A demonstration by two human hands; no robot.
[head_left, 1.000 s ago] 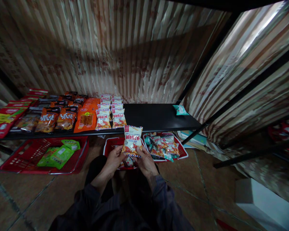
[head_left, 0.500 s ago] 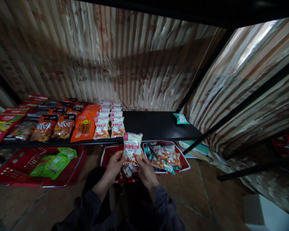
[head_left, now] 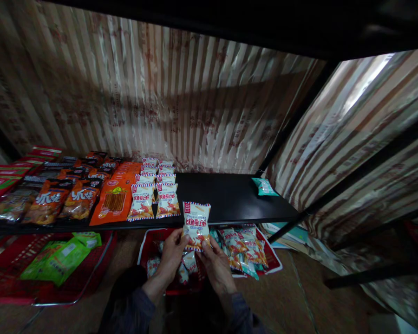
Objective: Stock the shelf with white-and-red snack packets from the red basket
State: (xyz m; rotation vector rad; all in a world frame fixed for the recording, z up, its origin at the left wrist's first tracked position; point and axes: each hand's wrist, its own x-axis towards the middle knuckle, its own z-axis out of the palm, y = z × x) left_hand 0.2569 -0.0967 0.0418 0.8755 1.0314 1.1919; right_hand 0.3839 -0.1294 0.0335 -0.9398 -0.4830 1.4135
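A white and orange snack bag [head_left: 196, 225] is held upright between my two hands, in front of the shelf's front edge. My left hand [head_left: 172, 255] grips its lower left side, and my right hand [head_left: 218, 264] grips its lower right side. Matching snack bags [head_left: 167, 199] stand in two columns on the black shelf [head_left: 216, 195], just left of the held bag. Beneath my hands is a red basket [head_left: 144, 246] with several small packets inside.
Orange packages [head_left: 113, 199], brown snack bags [head_left: 48, 199] and red packages [head_left: 3, 178] fill the shelf's left part. A teal packet [head_left: 264, 186] lies at its right end. Below are a basket of green bags [head_left: 61, 260] and a basket of mixed packets [head_left: 242, 246]. Black posts [head_left: 299, 218] stand right.
The camera view has shifted, so the shelf and baskets appear lower. Both hands still hold the bag, which is slightly lower and farther right in the picture.
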